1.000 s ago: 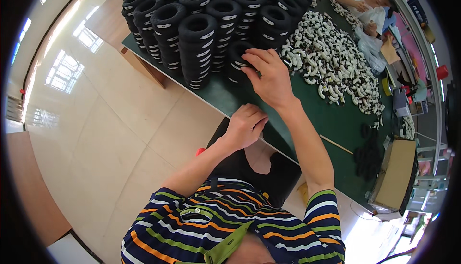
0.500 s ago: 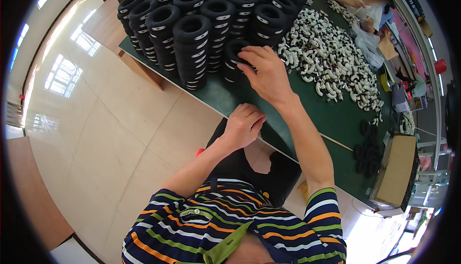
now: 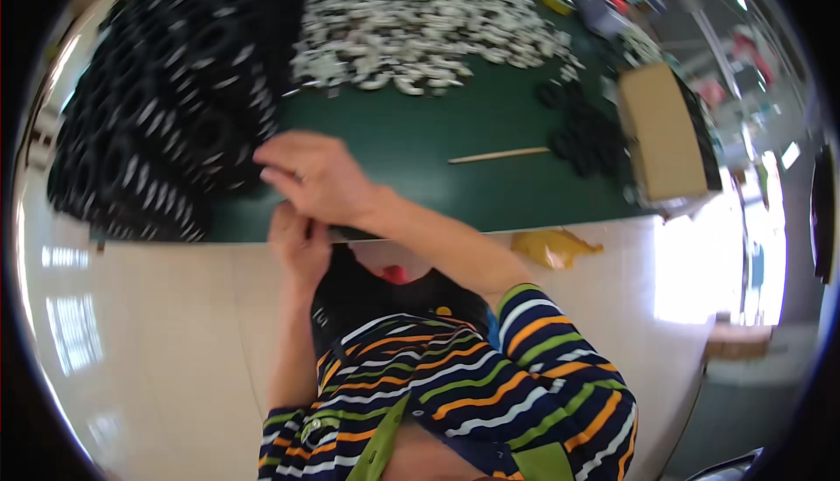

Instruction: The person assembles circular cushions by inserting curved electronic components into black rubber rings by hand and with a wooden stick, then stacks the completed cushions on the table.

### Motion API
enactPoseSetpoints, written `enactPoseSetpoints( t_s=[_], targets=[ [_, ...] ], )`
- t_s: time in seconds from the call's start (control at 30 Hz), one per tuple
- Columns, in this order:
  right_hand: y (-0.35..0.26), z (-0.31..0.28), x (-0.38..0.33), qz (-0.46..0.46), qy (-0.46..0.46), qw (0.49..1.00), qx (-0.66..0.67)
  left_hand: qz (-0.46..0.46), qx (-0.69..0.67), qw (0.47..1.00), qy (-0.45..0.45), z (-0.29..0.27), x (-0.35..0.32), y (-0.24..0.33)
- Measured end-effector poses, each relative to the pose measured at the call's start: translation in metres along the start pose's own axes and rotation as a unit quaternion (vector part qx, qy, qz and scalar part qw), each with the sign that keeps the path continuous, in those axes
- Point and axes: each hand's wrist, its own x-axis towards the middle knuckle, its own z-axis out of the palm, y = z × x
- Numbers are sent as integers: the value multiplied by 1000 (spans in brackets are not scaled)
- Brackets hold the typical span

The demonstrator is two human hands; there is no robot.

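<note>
The stacks of black rings (image 3: 166, 122) were seen on the left part of the green worktop (image 3: 455, 175), just to the left of the right hand (image 3: 319, 175), which was the nearer hand and was stretched toward them. Its fingers were loosely curled; whether anything was pinched could not be told. The left hand (image 3: 297, 240) was held at the worktop's near edge, its grip unclear. The rings were stacked in upright columns, black with pale markings, blurred.
</note>
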Motion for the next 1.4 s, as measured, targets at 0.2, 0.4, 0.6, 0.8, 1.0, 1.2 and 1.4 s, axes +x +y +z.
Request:
enactPoseSetpoints(
  t_s=[0.2,0.4,0.6,0.8,1.0,1.2,1.4],
  targets=[
    [21,-121,-85,133,121,973,-143,1,-9,999,-38,8,5,8],
    [64,-308,-180,281,225,774,-521,-8,12,999,-47,11,4,19],
    [65,-353,-219,411,131,750,-502,-39,7,999,-31,12,5,15],
    [40,-332,-200,301,280,869,-276,-136,-27,989,-43,3,10,23],
    [-7,-244,-180,283,201,904,250,-258,-259,920,-142,45,16,70],
    [-12,-172,-178,244,108,883,387,-235,-427,829,-275,83,17,97],
    [-15,-162,-167,305,133,911,243,-265,-373,869,-189,71,12,95]
  ],
)
